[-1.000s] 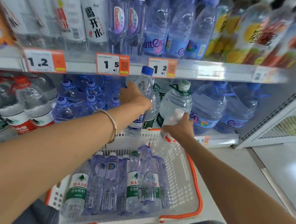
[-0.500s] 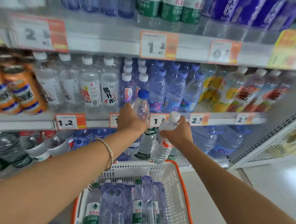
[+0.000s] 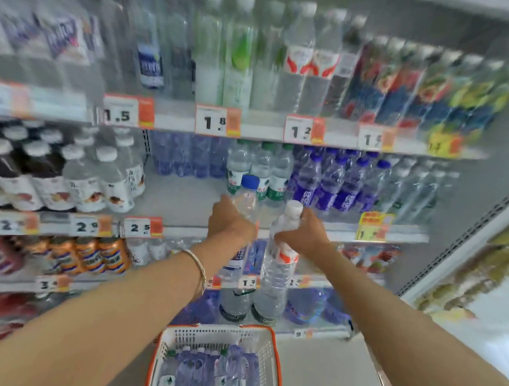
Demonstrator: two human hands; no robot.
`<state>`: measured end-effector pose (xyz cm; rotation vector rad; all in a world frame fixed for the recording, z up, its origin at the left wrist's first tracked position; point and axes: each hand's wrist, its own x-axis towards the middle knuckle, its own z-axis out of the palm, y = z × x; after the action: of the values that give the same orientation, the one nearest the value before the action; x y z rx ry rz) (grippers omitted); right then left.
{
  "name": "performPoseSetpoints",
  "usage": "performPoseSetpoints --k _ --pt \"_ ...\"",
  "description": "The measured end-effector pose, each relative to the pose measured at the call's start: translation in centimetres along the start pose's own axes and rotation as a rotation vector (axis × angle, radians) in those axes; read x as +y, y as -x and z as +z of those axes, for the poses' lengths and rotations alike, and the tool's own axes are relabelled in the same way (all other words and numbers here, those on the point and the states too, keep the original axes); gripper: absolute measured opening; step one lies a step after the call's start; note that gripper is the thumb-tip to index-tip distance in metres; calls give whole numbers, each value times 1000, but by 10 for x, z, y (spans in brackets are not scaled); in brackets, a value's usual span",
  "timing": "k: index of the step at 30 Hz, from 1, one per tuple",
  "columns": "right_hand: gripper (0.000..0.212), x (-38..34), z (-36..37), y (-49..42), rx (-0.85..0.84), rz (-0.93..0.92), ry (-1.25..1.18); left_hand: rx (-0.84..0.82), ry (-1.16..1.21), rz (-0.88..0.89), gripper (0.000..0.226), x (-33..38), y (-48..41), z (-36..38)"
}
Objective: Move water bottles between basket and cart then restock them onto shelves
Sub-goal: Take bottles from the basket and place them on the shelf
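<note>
My left hand [image 3: 229,221] grips a clear water bottle with a blue cap [image 3: 248,193] around its upper body. My right hand [image 3: 305,234] grips a second clear bottle with a white cap and a red-and-white label [image 3: 280,260] near its neck. Both bottles are upright and raised in front of a shelf [image 3: 189,200] that has a bare patch behind my hands. Below, a white basket with an orange rim [image 3: 274,355] holds several more water bottles [image 3: 212,377] lying side by side.
Rows of green-label water bottles [image 3: 262,168] and purple-label bottles [image 3: 329,185] stand at the back of that shelf. Dark drinks and white-capped bottles [image 3: 101,173] fill its left side. Price tags line every shelf edge. A white cooler frame [image 3: 477,244] stands to the right.
Both hands have risen with their bottles from just above the basket to the height of a higher shelf. The view has tilted up, so the basket now sits low in the frame.
</note>
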<state>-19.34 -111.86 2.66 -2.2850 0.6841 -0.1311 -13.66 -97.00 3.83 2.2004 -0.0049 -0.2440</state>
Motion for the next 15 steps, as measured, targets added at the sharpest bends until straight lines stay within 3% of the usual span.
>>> performPoseSetpoints --k 5,15 --pt "70 -55 -69 4 68 -87 3 -44 33 127 68 70 11 -45" --pt "61 -111 -194 -7 184 -246 -87 70 123 309 71 186 40 -82"
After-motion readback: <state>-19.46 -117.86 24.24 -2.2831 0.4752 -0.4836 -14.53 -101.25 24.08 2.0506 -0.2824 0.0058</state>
